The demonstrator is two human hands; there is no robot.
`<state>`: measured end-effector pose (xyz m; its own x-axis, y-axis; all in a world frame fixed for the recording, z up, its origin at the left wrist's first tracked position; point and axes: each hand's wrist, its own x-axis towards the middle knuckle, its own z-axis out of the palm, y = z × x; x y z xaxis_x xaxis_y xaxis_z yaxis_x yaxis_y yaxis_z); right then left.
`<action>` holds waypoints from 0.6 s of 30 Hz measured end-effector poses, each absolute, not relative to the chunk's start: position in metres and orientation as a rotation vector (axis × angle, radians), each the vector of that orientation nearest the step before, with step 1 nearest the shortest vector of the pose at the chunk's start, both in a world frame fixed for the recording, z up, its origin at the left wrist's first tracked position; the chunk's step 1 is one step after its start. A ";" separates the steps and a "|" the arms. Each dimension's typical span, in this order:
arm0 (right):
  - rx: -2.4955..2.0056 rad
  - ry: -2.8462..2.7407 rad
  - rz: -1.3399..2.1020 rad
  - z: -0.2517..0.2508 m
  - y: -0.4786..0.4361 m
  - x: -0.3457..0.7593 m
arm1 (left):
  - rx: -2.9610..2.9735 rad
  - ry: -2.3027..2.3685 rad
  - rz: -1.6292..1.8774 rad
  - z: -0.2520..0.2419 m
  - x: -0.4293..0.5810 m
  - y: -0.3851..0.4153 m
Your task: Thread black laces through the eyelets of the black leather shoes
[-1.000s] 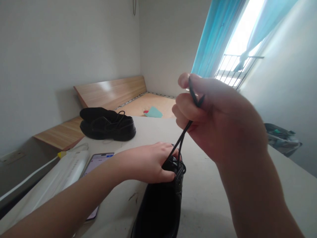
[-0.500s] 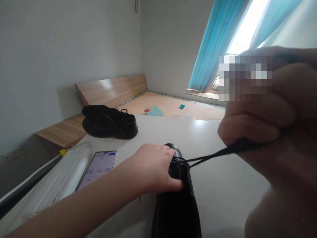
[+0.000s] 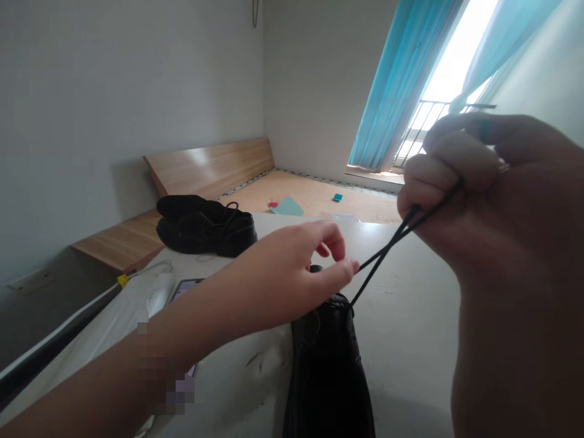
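Two strands of black shoelace (image 3: 387,249) run taut from the near black shoe (image 3: 328,365) up to the right hand (image 3: 493,201), which is closed in a fist around them, strands gripped between curled fingers, pulled up and right of the shoe, likely to keep the lace tight. Near shoe sits on the bench (image 3: 410,340), toe pointing away, at the bottom centre of view; heel end cut off by the frame edge. Left hand (image 3: 292,274) hovers just above the shoe, lifted off it, fingers loosely spread, thumb and index tips close together right at the laces near where they leave the shoe, looks like a pinch forming; cannot tell if it actually touches the strands, holds nothing firmly. Second black shoe (image 3: 207,225), laced, lies on the bench far beyond and left of the near shoe, well apart from both hands. Phone (image 3: 182,289) lies flat left of the near shoe, mostly hidden by the left forearm, beside a white bundle with a white cable (image 3: 68,319) carrying a yellow tag. Behind the bench: wooden bed frame (image 3: 210,170) against the wall, bits of teal and red paper on its boards. Blue curtain (image 3: 396,85) and bright window with railing far right of the shoe
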<state>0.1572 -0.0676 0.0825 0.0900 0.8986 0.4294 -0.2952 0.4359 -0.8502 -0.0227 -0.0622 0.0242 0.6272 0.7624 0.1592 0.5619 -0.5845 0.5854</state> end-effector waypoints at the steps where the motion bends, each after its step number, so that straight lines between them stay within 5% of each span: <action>1: -0.664 -1.122 1.008 0.083 -0.066 0.157 | 2.359 0.994 0.640 0.026 -0.022 -0.065; 9: -0.714 -1.178 0.883 0.079 -0.068 0.151 | 2.317 0.751 0.599 0.017 -0.013 -0.077; 18: -0.708 -1.017 0.647 0.080 -0.048 0.173 | 1.913 0.891 0.947 0.042 -0.025 -0.057</action>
<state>0.1728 -0.0478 0.0797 0.3840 0.7612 0.5226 -0.1504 0.6100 -0.7780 -0.0249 -0.0572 0.0419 0.4705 0.8356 0.2834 0.2321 -0.4271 0.8739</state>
